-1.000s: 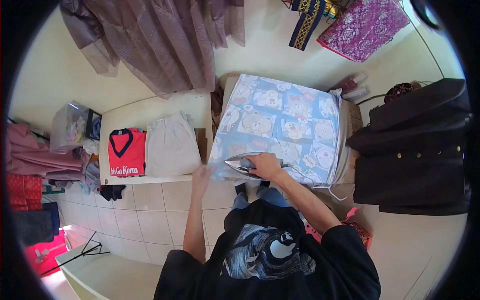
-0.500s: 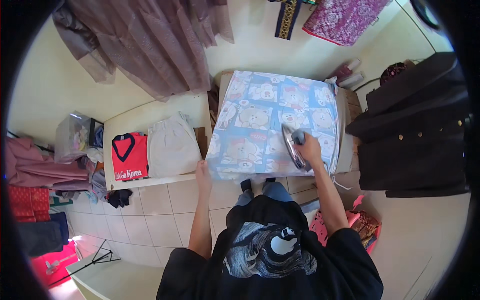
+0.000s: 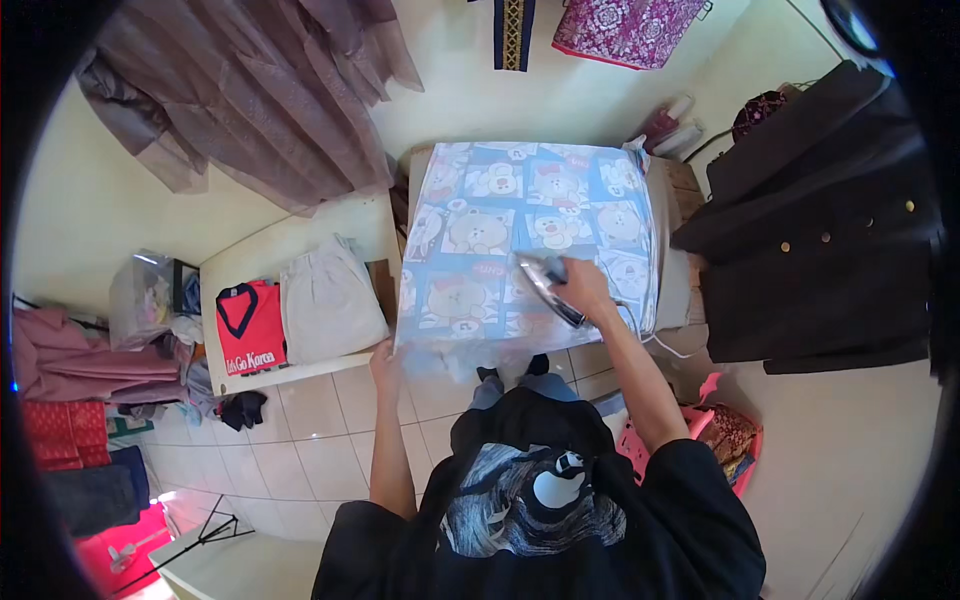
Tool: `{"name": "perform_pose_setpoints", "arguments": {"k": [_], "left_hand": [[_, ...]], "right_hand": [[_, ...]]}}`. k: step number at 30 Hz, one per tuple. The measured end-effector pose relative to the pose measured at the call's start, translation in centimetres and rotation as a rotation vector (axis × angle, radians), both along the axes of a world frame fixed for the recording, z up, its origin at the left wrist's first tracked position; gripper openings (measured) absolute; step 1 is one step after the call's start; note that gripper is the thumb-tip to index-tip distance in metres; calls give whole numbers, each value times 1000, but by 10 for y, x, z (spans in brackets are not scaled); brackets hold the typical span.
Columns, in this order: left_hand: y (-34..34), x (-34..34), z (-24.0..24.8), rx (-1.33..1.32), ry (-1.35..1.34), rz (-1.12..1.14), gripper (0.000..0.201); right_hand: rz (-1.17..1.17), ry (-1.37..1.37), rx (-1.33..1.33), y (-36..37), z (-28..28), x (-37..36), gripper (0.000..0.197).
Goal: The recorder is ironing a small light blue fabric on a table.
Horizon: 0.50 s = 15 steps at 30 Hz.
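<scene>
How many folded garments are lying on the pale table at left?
2: a red shirt on the left and a pale garment beside it on the right; more could be hidden underneath.

- Left white table [image 3: 372,228] is holding a red V-neck shirt [image 3: 262,325] and, rightward, folded beige trousers [image 3: 330,310].
- Central padded ironing surface [image 3: 669,220] is carrying a blue bear-print cloth [image 3: 470,232].

Now the iron [image 3: 545,288] sits well apart to the right of the left fingers [image 3: 381,352], whereas a second ago it is close beside them. Since half a second ago its tip turns leftward, ahead-left of the right fingers [image 3: 572,288]. Just right of the left fingers, the cloth's front hem [image 3: 447,358] is blurrier and more ruffled.
</scene>
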<state>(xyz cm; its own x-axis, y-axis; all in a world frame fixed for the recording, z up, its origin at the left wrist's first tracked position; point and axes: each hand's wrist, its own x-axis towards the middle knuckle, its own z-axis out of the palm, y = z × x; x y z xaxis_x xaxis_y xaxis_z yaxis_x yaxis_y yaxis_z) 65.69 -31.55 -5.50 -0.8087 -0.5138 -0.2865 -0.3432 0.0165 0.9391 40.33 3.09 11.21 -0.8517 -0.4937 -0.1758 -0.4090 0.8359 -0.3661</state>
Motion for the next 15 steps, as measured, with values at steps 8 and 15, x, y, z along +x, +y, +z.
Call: {"name": "perform_pose_setpoints", "arguments": {"k": [8,15], "left_hand": [[92,-69,83,-769,248,21,46],[139,-159,85,-1079,69,-663,100]], "right_hand": [[-270,34,-96,27,-4,-6,40],[-110,-49,-18,11,-4,-9,42]]}}
